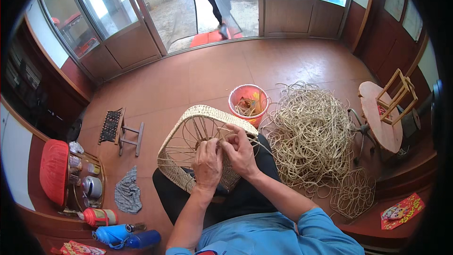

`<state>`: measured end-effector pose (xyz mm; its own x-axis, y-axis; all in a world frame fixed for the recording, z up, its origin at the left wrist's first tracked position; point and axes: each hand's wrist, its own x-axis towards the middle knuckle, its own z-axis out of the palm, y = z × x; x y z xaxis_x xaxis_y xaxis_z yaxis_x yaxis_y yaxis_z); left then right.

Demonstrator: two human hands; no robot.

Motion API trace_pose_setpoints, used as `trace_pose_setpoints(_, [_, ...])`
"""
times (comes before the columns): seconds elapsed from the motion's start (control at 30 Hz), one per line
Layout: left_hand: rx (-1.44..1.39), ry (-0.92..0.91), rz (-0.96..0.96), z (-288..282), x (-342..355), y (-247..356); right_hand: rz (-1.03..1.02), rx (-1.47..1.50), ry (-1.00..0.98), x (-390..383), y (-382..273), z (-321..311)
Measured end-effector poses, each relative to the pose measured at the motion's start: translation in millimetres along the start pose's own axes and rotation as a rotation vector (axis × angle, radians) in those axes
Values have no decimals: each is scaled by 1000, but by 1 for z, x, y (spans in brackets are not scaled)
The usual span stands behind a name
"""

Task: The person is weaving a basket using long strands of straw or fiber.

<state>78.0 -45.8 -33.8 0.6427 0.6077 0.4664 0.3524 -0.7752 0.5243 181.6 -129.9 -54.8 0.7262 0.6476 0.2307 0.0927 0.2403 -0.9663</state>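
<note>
A partly woven cord basket [187, 113] rests tilted across my lap. Its rim and sides are tightly braided in pale cord, while thin bare spokes [181, 142] fan out over the open part toward the middle. My left hand [207, 164] has its fingers bent over the spokes near the centre. Close beside it, my right hand [240, 153] pinches with thumb and fingers at the same spot, its forefinger raised and curved. Both hands are closed on thin cord strands there; the fingers hide the exact crossing. A few loose strand ends stick out right of my right hand.
A large heap of pale cord [309, 134] lies at right, with a flat wire-like ring shape [354, 192] below it. Ahead stands a red bucket [247, 89]. A stool [113, 126], cloth [128, 191] and flasks [142, 239] are at left. Someone walks at the doorway [214, 0].
</note>
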Motion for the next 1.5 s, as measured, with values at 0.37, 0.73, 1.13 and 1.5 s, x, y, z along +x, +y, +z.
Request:
trace_pose_setpoints(0.37, [120, 11, 196, 6, 11, 3, 516, 478, 101, 22, -1, -201])
trace_pose_setpoints(0.73, [-35, 63, 157, -4, 18, -13, 937, 146, 1171, -234, 32, -721])
trace_pose_setpoints(1.13, [-143, 42, 30, -4, 11, -3, -290, -1025, -1, -14, -21, -183])
trace_pose_setpoints(1.5, [-127, 33, 39, -10, 15, -7, -463, -1088, -130, 10, -14, -92])
